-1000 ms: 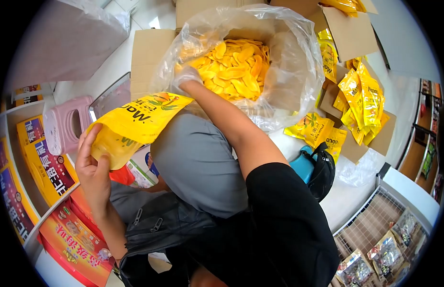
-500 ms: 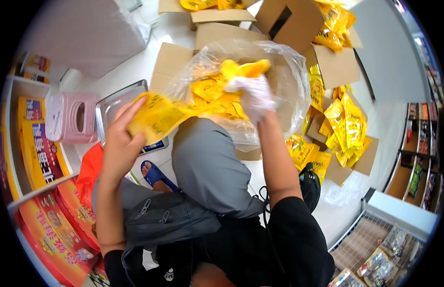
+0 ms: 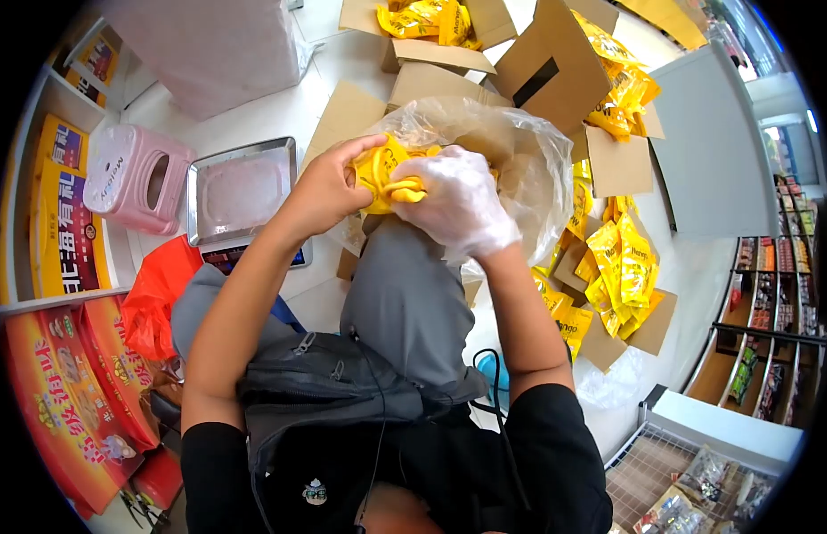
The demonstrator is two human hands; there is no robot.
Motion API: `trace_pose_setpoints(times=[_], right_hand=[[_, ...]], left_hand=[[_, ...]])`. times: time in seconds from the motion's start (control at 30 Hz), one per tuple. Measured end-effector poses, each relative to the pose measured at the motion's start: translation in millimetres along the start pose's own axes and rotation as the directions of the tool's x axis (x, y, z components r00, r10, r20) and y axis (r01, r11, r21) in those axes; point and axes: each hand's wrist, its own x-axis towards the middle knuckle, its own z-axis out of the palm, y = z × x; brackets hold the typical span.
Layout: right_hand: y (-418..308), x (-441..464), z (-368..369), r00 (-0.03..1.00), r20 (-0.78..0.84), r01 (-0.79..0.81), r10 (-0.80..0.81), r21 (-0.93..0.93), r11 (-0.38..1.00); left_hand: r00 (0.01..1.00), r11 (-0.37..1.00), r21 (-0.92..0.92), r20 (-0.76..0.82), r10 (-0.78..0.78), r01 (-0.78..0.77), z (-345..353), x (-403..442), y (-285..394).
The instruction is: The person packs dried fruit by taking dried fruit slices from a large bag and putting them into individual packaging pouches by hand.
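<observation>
My left hand [image 3: 328, 189], bare, grips a yellow printed pouch [image 3: 376, 167] above my raised knee. At the pouch's mouth, my right hand [image 3: 465, 203] in a clear plastic glove is closed on orange-yellow dried mango slices [image 3: 406, 189]. Both hands are together in front of a cardboard box lined with a clear plastic bag [image 3: 543, 156]. My hands cover most of the box's contents; only a little yellow shows past the glove.
A scale with a metal tray [image 3: 244, 189] and a pink stool [image 3: 136, 178] stand at left. Filled yellow pouches [image 3: 623, 262] lie in boxes at right and at the back [image 3: 427, 22]. A red plastic bag [image 3: 162, 289] is beside my leg.
My gloved right hand has come up out of the lined box with mango slices to the pouch. My left hand has brought the pouch rightward and up to meet it.
</observation>
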Motion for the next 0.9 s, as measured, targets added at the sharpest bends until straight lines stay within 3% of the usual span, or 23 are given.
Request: trace_pose_setpoints(times=[0.03,0.07,0.13,0.17,0.2,0.23,0.27,0.33,0.37,0.4,0.5,0.53,0.57,0.7,0.73,0.77,0.8,0.87,0.9], right_hand=[[1,4,1,0.988,0.146,-0.037,0.040,-0.018,0.999],[0,11,7,0.987,0.149,-0.054,0.056,-0.018,0.998],[0,25,15,0.936,0.229,-0.220,0.266,-0.207,0.953],[1,32,3,0.957,0.227,-0.165,0.182,-0.090,0.982],[5,36,-22,0.943,0.314,-0.176,0.109,0.193,0.965],[23,32,-31,0.945,0.180,-0.326,0.272,0.566,0.757],[44,28,-36,0.880,0.117,-0.327,0.461,0.853,0.406],[106,9,-10,0.732,0.134,-0.462,0.668,0.819,0.342],[152,-1,36,0.725,0.294,-0.684,0.623,0.408,0.604],[191,-16,84,0.641,0.440,-0.658,0.629,-0.105,0.745],[199,-74,159,0.588,0.442,-0.684,0.677,-0.176,0.708],[205,-85,178,0.520,0.477,-0.727,0.709,-0.188,0.660],[206,-93,187,0.447,0.510,-0.766,0.735,-0.206,0.609],[193,-106,200,0.353,0.459,-0.874,0.815,-0.150,0.462],[175,-104,194,0.340,0.420,-0.831,0.841,-0.284,0.478],[166,-103,191,0.336,0.373,-0.775,0.865,-0.413,0.479],[180,-114,214,0.332,0.375,-0.779,0.866,-0.409,0.476],[211,-145,275,0.525,0.283,-0.702,0.803,-0.390,0.597],[203,-142,261,0.522,0.286,-0.704,0.803,-0.387,0.595]], left_hand=[[0.999,1.000,-0.006,0.033,-0.024,0.024,0,-2,6],[0.996,0.999,-0.010,0.072,-0.049,0.050,3,-2,8],[0.992,1.000,-0.006,0.125,-0.015,0.016,0,-1,0],[0.998,0.999,0.026,0.047,-0.028,0.027,-3,-1,3],[0.999,0.998,0.056,-0.036,-0.036,0.038,-8,1,5],[0.999,0.998,0.056,-0.025,-0.039,0.040,-14,2,4],[0.995,0.998,0.003,-0.078,-0.061,0.061,-20,2,2],[0.987,0.995,-0.050,-0.130,-0.092,0.086,-24,-2,0],[0.983,0.993,-0.014,-0.140,-0.117,0.117,-24,-4,1],[0.978,0.989,0.023,-0.151,-0.143,0.148,-24,-5,1],[0.976,0.993,-0.021,-0.181,-0.117,0.115,-29,-11,-7],[0.968,0.993,-0.011,-0.219,-0.118,0.119,-33,-15,-9],[0.969,0.991,-0.010,-0.211,-0.132,0.133,-35,-19,-8],[0.945,0.993,-0.078,-0.311,-0.104,0.084,-45,-31,1],[0.939,0.991,-0.096,-0.323,-0.116,0.089,-46,-33,2],[0.942,0.992,-0.083,-0.316,-0.114,0.092,-47,-33,0],[0.943,0.992,-0.079,-0.312,-0.115,0.095,-47,-31,-1],[0.937,0.991,-0.071,-0.323,-0.134,0.117,-44,-30,-5],[0.937,0.990,-0.068,-0.321,-0.137,0.122,-41,-29,-7]])
